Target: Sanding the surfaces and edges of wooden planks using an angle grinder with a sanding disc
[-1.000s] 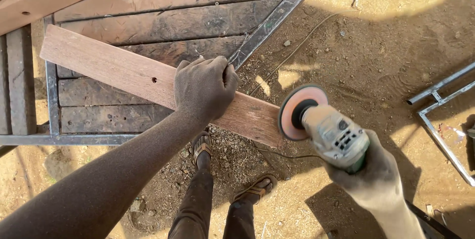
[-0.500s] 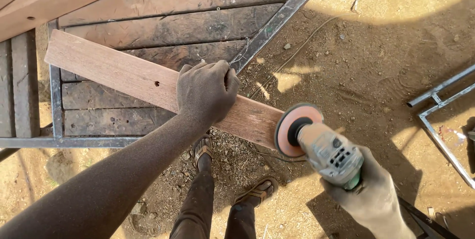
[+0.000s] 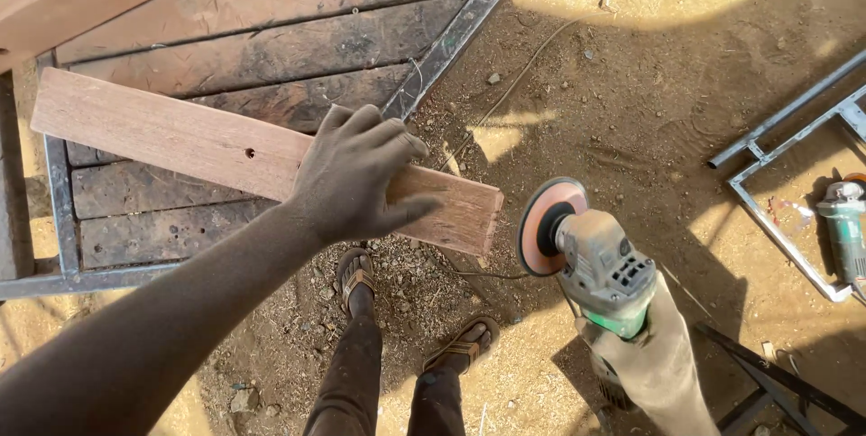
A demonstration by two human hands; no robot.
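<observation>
My left hand (image 3: 356,174) presses flat on a reddish wooden plank (image 3: 171,138) that lies across a metal-framed work table (image 3: 451,35) and overhangs its edge to the right. My right hand (image 3: 663,364), in a tan glove, grips an angle grinder (image 3: 604,265) with a grey and green body. Its orange sanding disc (image 3: 546,224) stands on edge just right of the plank's cut end (image 3: 487,215), a small gap apart from it.
Dark worn boards (image 3: 271,48) fill the table top. My feet in sandals (image 3: 410,310) stand on sandy ground. A metal frame (image 3: 785,192) lies at the right with a second grinder (image 3: 843,220) inside it. A black stand (image 3: 776,382) is bottom right.
The sanding disc has come off the plank's end and moved right and down. My left hand has spread its fingers flatter on the plank.
</observation>
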